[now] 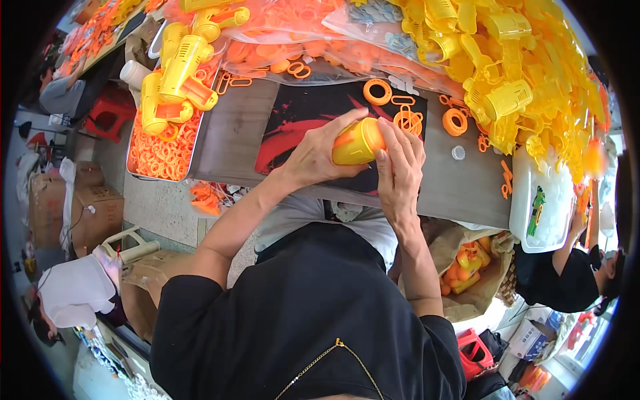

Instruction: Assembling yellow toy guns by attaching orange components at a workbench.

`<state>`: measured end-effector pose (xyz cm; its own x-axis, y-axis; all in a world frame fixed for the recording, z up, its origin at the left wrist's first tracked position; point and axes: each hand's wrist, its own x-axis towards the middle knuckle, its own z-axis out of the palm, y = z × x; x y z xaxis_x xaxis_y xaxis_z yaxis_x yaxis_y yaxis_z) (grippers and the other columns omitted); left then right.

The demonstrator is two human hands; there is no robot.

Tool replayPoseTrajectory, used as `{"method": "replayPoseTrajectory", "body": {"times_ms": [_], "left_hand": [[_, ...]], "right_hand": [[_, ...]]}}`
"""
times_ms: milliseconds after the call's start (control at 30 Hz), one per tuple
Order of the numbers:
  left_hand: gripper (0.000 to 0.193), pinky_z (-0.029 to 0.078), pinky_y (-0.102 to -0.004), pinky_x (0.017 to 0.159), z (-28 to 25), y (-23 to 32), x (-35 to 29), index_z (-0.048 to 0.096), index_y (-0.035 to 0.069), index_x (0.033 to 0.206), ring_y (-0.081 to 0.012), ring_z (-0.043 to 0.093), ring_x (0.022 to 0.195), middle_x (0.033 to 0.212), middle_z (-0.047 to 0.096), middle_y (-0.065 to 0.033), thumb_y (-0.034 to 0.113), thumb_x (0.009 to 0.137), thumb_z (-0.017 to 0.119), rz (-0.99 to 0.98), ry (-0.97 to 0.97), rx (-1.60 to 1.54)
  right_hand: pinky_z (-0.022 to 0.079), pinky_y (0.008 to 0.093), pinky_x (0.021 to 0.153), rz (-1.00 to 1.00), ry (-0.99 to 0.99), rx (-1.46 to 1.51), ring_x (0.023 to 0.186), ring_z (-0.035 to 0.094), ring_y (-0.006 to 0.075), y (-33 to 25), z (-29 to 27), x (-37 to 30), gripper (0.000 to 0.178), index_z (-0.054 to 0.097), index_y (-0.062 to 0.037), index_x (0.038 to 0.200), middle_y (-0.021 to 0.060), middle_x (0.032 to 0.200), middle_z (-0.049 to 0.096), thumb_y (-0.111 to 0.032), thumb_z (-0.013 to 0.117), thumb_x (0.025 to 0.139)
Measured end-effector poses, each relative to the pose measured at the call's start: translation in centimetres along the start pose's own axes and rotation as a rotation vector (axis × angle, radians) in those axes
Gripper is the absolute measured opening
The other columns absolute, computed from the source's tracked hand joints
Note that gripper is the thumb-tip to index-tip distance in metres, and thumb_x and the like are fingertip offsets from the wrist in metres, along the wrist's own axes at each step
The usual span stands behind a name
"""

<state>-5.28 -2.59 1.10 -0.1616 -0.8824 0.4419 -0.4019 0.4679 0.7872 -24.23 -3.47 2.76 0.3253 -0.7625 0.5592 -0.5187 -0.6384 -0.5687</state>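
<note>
Above a black and red mat (287, 130), both hands hold a yellow plastic cylinder (353, 145) with orange showing at its right end. My left hand (315, 157) wraps round its left side, thumb along the top. From the right, my right hand (403, 163) has its fingers curled against the orange end; part of that end is hidden. Beyond the hands lie an orange ring (378, 92) and some orange loop-shaped parts (407, 120). A second orange ring (455, 123) rests right of the mat.
Yellow plastic housings (510, 80) are heaped at the far right, above a white bin (545, 213). A tray of small orange rings (160, 155) stands at the left under more housings. Bagged orange parts line the back. A sack (470, 293) sits below the right edge.
</note>
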Motion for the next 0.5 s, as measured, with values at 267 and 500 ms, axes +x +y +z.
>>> {"method": "replayPoseTrajectory", "body": {"times_ms": [267,500], "left_hand": [[0.082,0.06,-0.042,0.08,-0.7,0.2,-0.3,0.048,0.016,0.142,-0.0327,0.064,0.11,0.122,0.061,-0.0122,0.018,0.069,0.085,0.172,-0.227,0.063],[0.077,0.058,-0.0427,0.072,0.6,-0.8,-0.8,0.052,0.013,0.135,-0.0316,0.065,0.098,0.117,0.061,-0.011,0.026,0.067,0.084,0.334,-0.26,0.141]], "right_hand": [[0.042,0.0352,0.1,0.458,-0.018,0.493,0.109,0.057,0.0201,-1.2,-2.3,2.0,0.04,0.061,-0.0005,0.121,0.0119,0.114,0.065,-0.033,0.041,0.108],[0.047,0.0336,0.082,0.028,-0.531,0.471,0.087,0.061,0.0221,0.5,-0.9,5.3,0.044,0.066,0.0035,0.098,0.0123,0.092,0.064,-0.028,0.036,0.106]]}}
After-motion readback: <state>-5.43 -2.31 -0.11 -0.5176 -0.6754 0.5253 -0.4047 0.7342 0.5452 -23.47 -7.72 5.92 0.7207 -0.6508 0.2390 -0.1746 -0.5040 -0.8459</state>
